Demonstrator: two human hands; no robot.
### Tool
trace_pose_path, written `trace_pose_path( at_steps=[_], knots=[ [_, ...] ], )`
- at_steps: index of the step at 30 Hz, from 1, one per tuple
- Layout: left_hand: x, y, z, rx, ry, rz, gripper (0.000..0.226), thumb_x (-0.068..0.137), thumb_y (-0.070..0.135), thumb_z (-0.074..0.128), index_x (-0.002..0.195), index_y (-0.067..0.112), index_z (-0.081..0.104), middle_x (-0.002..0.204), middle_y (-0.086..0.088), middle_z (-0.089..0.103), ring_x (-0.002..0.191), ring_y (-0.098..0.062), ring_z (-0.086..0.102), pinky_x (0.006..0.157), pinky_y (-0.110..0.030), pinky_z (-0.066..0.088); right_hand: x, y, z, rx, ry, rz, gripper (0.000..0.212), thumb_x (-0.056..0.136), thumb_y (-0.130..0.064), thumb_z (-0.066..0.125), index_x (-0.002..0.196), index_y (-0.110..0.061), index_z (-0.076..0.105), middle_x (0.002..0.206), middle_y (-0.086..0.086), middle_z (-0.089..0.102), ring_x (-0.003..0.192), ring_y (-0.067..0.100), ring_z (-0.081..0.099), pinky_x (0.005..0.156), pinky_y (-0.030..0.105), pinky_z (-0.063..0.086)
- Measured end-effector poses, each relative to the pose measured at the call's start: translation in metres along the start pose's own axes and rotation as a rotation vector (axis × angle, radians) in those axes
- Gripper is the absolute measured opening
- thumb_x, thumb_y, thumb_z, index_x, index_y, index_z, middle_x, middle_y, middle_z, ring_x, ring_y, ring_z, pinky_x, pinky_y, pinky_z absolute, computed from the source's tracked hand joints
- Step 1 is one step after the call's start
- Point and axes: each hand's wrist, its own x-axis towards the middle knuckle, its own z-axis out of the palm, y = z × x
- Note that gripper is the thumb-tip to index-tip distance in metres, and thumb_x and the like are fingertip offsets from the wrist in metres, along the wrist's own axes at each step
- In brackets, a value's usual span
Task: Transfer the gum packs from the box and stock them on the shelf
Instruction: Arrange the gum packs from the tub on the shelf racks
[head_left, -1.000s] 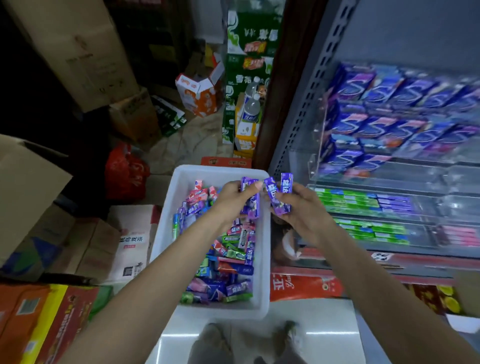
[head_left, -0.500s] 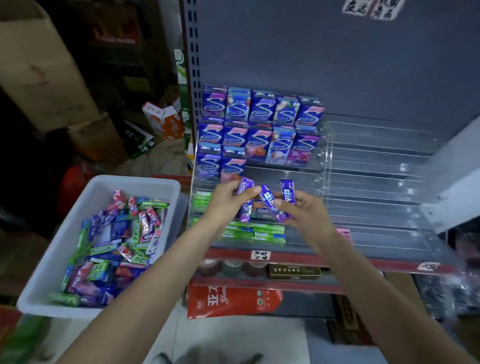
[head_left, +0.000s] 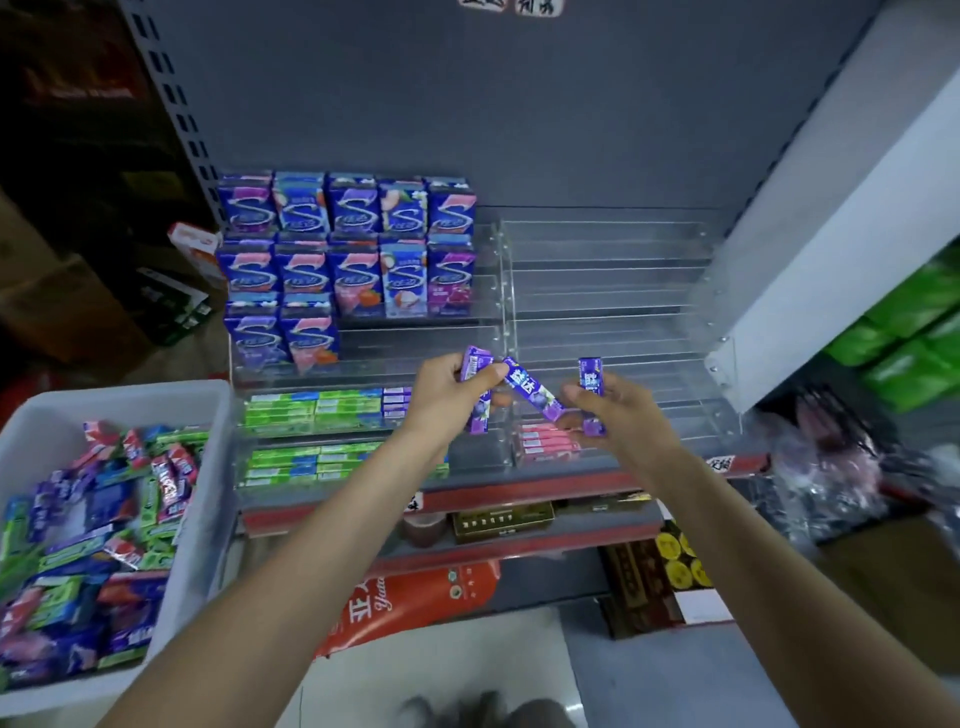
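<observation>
Head view: the left hand (head_left: 447, 395) grips one purple gum pack (head_left: 479, 389) upright. The right hand (head_left: 613, 410) pinches two more (head_left: 532, 395), one slanted toward the left hand, one upright. The clear shelf rack (head_left: 597, 332) lies just beyond both hands, its long axis crosswise; the box (head_left: 130, 400) sits left of the left hand.

Purple gum packs (head_left: 532, 396), slim sticks, held up in front of the clear shelf rack (head_left: 613, 291): one upright at left, one slanting between, one upright at right. White box (head_left: 124, 400) at near left, heaped with mixed green, purple and pink packs (head_left: 98, 545) lying every way. Rack stocked at left, bare at right.
</observation>
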Motion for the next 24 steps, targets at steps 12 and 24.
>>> trace_pose_path(
  at_steps=[12,24],
  knots=[
    [0.015,-0.025,0.089,0.124,0.062,-0.106,0.005,0.085,0.016,0.068,0.086,0.012,0.065,0.090,-0.009,0.071,0.065,-0.012,0.069,0.066,-0.030,0.055,0.045,0.039,-0.115,-0.282,0.024,-0.150,0.006,0.079,0.000,0.070,0.085,-0.001,0.069,0.066,0.015,0.054,0.047,0.005,0.037,0.047,0.017,0.033],
    [-0.011,-0.053,0.116,0.031,0.351,-0.142,0.004,0.086,0.012,0.066,0.088,0.008,0.065,0.082,-0.003,0.070,0.056,-0.009,0.068,0.058,-0.019,0.056,0.091,0.078,-0.130,-0.848,-0.242,-0.305,0.015,0.081,-0.012,0.071,0.085,0.002,0.066,0.073,0.015,0.054,0.067,0.021,0.042,0.053,0.021,0.029]
  ],
)
